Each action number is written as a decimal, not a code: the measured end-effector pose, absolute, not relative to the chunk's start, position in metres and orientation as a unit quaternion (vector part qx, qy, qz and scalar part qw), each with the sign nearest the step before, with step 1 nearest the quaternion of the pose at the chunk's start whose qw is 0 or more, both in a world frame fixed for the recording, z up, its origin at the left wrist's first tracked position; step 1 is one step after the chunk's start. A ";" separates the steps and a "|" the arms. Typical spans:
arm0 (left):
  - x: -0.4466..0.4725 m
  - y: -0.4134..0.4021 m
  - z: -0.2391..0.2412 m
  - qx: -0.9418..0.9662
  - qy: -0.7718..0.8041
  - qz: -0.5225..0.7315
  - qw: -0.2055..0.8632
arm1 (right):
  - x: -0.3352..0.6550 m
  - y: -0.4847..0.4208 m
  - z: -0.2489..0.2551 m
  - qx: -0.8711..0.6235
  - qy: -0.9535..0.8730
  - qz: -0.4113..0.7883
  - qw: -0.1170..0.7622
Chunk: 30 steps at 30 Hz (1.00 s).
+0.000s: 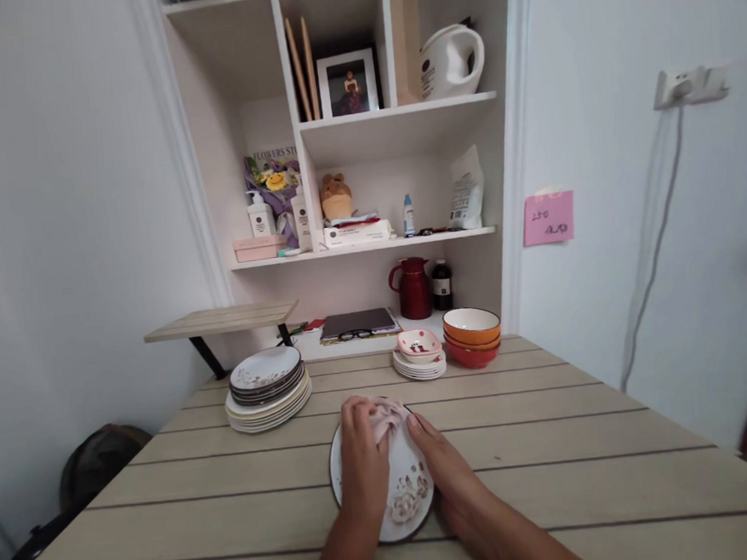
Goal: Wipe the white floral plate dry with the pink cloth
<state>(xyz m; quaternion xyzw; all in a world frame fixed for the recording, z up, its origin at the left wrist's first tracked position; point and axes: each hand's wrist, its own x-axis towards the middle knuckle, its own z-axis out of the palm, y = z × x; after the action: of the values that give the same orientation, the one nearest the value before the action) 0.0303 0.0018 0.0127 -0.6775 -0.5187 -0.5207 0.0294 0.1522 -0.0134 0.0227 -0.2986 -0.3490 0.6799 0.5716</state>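
A white plate (pixel 403 501) with a dark rim and brown flower print is in front of me over the wooden table. My left hand (pixel 363 451) is closed on a pale pink cloth (pixel 386 415) and presses it against the plate's far part. On the plate's right edge, my right hand (pixel 447 467) grips the rim, thumb on top and the other fingers hidden beneath. Whether the plate rests on the table or is slightly lifted, I cannot tell.
Stacked plates (pixel 269 390) stand at the table's back left. Small plates (pixel 420 365) topped by a pink bowl (pixel 419 343) stand at the back, beside stacked orange and red bowls (pixel 472 339). Behind are a red jug (pixel 413 290), eyeglasses (pixel 355 335) and a white shelf (pixel 400 116).
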 end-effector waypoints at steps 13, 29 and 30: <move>0.048 -0.017 0.032 -0.831 -0.374 -0.409 -0.052 | 0.162 -0.003 0.027 -0.299 -0.241 0.711 0.589; 0.029 -0.006 0.031 -0.811 -0.443 -0.381 -0.030 | 0.198 0.015 0.040 -0.340 -0.193 0.655 0.647; 0.026 -0.003 0.030 -0.787 -0.452 -0.417 -0.042 | 0.198 0.015 0.040 -0.343 -0.201 0.650 0.647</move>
<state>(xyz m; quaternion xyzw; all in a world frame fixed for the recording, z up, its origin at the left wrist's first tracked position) 0.0256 -0.0034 0.0296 -0.7872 -0.4521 -0.4172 -0.0422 0.1976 0.0146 0.0402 -0.3427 -0.2012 0.6503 0.6475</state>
